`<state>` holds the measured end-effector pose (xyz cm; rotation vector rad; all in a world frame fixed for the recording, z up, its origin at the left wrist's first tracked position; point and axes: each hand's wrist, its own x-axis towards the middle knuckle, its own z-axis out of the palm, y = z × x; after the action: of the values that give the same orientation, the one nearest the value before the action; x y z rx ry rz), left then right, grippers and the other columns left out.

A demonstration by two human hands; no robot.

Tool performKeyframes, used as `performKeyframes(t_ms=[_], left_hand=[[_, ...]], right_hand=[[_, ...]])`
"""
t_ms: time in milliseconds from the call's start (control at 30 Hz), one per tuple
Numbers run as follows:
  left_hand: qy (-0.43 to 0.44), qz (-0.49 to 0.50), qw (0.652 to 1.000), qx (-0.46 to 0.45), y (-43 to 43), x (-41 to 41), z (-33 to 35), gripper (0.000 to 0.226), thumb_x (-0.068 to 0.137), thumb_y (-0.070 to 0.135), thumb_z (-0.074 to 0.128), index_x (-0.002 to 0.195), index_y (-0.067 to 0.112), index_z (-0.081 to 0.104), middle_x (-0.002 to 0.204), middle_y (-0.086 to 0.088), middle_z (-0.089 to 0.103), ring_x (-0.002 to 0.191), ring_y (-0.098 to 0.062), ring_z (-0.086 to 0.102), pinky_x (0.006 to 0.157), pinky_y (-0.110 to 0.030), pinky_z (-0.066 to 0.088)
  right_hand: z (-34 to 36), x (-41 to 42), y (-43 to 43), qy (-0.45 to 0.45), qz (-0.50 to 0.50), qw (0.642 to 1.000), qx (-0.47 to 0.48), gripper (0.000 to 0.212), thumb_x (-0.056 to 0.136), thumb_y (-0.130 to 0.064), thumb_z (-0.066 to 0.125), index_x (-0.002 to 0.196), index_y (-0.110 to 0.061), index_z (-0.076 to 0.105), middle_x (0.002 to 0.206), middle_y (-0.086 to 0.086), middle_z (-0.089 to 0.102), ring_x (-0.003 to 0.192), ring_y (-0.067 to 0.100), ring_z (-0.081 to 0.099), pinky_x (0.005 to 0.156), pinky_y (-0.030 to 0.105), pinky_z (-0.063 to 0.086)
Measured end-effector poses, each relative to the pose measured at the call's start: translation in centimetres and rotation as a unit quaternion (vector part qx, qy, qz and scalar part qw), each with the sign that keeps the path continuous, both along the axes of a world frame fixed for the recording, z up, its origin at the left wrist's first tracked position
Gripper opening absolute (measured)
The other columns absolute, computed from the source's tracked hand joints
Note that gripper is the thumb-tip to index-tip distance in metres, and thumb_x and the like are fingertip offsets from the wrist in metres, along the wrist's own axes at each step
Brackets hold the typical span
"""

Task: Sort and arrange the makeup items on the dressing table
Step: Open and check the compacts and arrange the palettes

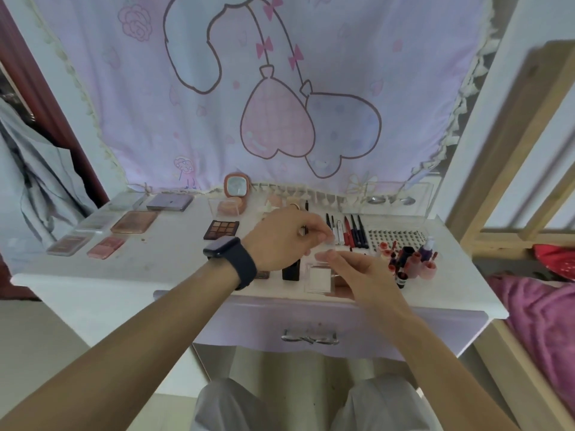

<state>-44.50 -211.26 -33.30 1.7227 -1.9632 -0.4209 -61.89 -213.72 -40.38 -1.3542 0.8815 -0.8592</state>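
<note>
Both hands raised over the front middle of the white table (pixel 93 275). Left hand (pixel 286 239), dark watch (pixel 231 259) on its wrist, fingers curled and pinched on something small and pale at the fingertips, too blurred to name. Right hand (pixel 357 269) just at 4 o'clock of the left, fingertips almost touching it, fingers loosely bent; cannot tell whether gripping anything. Directly beneath the hands, a clear square case (pixel 319 279) flat on the table, with a black tube (pixel 291 270) upright just at its 9 o'clock. Brown eyeshadow palette (pixel 221 230) at 10 o'clock of the left hand. Four flat palettes (pixel 133 222) laid out toward the table's left end. Row of pencils and lip pens (pixel 353 231) lying side by side at 1 o'clock of the hands. Cluster of small red and pink bottles (pixel 413 262) at 3 o'clock of the right hand. Pink compact mirror (pixel 235 186) open at 12 o'clock, against the cartoon curtain (pixel 249 88).
</note>
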Motion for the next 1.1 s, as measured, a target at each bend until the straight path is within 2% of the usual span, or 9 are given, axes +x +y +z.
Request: performKeyframes(t_ms=[100,233,300,367,533,633,833,1000,1100], left_hand=[[0.076,0.094,0.99,-0.075,1.1,-0.9,-1.6,0.027,0.096,0.039,0.058,0.122,0.034,0.064,0.11,0.015,0.057,0.086,-0.001,0.06,0.087,-0.027,0.052],[0.103,0.137,0.984,-0.057,3.4,-2.7,-5.1,0.065,0.073,0.07,0.069,0.128,0.04,0.048,0.112,0.018,0.052,0.094,0.0,0.058,0.082,-0.023,0.052],[0.071,0.151,0.985,-0.05,3.8,-3.0,-6.8,0.073,0.071,0.068,0.073,0.13,0.037,0.046,0.113,0.014,0.052,0.099,-0.004,0.055,0.088,-0.027,0.051],[0.06,0.169,0.981,-0.075,3.9,-2.8,-7.7,0.064,0.077,0.057,0.074,0.131,0.033,0.05,0.114,0.012,0.056,0.098,-0.004,0.055,0.09,-0.028,0.051],[0.047,0.172,0.977,-0.115,4.7,-1.8,-8.8,0.059,0.08,0.052,0.069,0.134,0.033,0.053,0.115,0.014,0.052,0.094,0.001,0.052,0.083,-0.012,0.043],[0.039,0.181,0.976,-0.116,5.2,-0.7,-8.7,0.057,0.079,0.051,0.07,0.132,0.035,0.057,0.109,0.018,0.047,0.088,0.004,0.051,0.085,-0.017,0.048],[0.009,0.179,0.981,-0.073,7.1,1.5,-9.0,0.06,0.077,0.049,0.071,0.134,0.031,0.06,0.11,0.012,0.053,0.087,-0.003,0.054,0.086,-0.025,0.051],[0.043,0.221,0.972,-0.073,10.5,3.9,-10.1,0.063,0.068,0.061,0.066,0.125,0.035,0.065,0.102,0.024,0.052,0.089,0.008,0.053,0.072,-0.004,0.042],[0.046,0.277,0.958,-0.061,12.3,6.3,-10.5,0.069,0.062,0.073,0.054,0.123,0.041,0.064,0.101,0.029,0.054,0.092,0.011,0.053,0.07,-0.006,0.041]], right_hand=[[-0.5,-0.1,0.0,-0.033,-0.021,0.999,0.023,0.017,0.096,-0.031,0.065,0.093,-0.029,0.081,0.095,-0.005,0.079,0.08,0.012,0.075,0.065,0.018,0.057],[-1.4,-0.2,0.2,-0.107,-0.05,0.989,0.083,0.026,0.084,-0.036,0.069,0.101,-0.02,0.081,0.093,0.007,0.077,0.087,0.02,0.075,0.073,0.024,0.06],[-2.0,0.0,0.3,-0.117,-0.062,0.986,0.098,0.022,0.087,-0.032,0.07,0.1,-0.019,0.081,0.09,0.012,0.074,0.082,0.022,0.072,0.074,0.027,0.06],[-2.5,0.4,0.6,-0.136,-0.055,0.984,0.105,0.022,0.085,-0.031,0.071,0.1,-0.017,0.082,0.092,0.012,0.075,0.082,0.023,0.073,0.075,0.027,0.06],[-3.5,1.2,1.3,-0.165,-0.032,0.981,0.093,0.023,0.087,-0.023,0.071,0.106,-0.014,0.079,0.104,0.012,0.077,0.097,0.028,0.074,0.078,0.027,0.061],[-4.2,1.5,1.6,-0.151,-0.041,0.987,0.029,0.022,0.087,-0.014,0.072,0.107,-0.018,0.079,0.099,0.01,0.078,0.092,0.027,0.075,0.078,0.026,0.06],[-5.5,2.3,2.4,-0.08,-0.003,0.993,-0.081,0.024,0.084,-0.02,0.076,0.108,-0.024,0.078,0.097,-0.001,0.079,0.093,0.018,0.075,0.083,0.024,0.059],[-6.3,2.8,3.5,0.061,0.015,0.98,-0.188,0.035,0.086,-0.039,0.071,0.119,-0.028,0.073,0.101,-0.02,0.076,0.094,0.001,0.071,0.083,0.016,0.056],[-7.2,2.8,3.7,0.093,-0.067,0.962,-0.247,0.025,0.092,-0.021,0.071,0.115,-0.03,0.07,0.106,-0.019,0.072,0.096,-0.005,0.067,0.083,0.009,0.052]])
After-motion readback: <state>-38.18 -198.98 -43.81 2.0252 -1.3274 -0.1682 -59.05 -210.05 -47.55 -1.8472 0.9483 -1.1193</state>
